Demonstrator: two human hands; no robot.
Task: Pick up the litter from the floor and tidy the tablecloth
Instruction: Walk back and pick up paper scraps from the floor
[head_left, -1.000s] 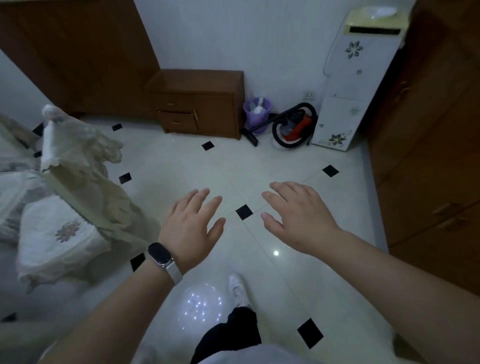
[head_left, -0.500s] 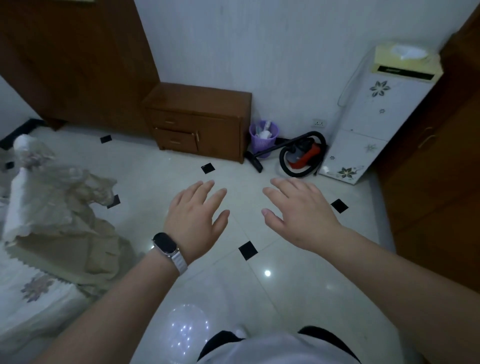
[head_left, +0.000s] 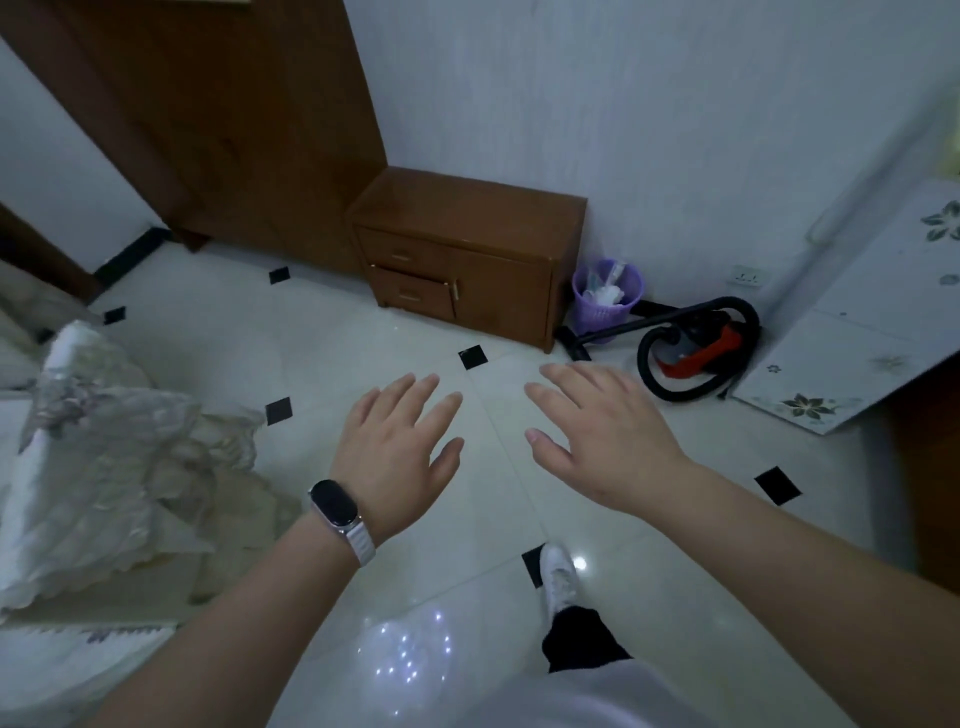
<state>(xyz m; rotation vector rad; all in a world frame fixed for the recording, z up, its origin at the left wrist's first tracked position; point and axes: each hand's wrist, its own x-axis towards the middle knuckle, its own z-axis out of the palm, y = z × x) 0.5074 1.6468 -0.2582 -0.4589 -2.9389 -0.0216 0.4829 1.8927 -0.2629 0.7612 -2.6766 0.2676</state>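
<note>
Both hands hover palm-down over the white tiled floor with spread fingers and nothing in them. My left hand (head_left: 397, 457), with a black watch on a white band at the wrist, is in the middle of the view. My right hand (head_left: 602, 431) is just to its right. A crumpled cream lace tablecloth (head_left: 104, 467) hangs bunched up at the left edge, a hand's width left of my left hand. A purple bin (head_left: 607, 295) with white scraps inside stands by the far wall. I see no loose litter on the floor.
A low brown cabinet (head_left: 467, 249) stands against the far wall beside a wooden door (head_left: 228, 114). A red and black vacuum cleaner (head_left: 696, 348) lies right of the bin. A white flowered appliance (head_left: 872, 332) and a brown wardrobe close the right side. My white shoe (head_left: 558, 574) steps forward.
The view has turned and moved toward the far wall, so cabinet, bin and vacuum look nearer. Both hands stay spread and empty. A white shoe has stepped into view.
</note>
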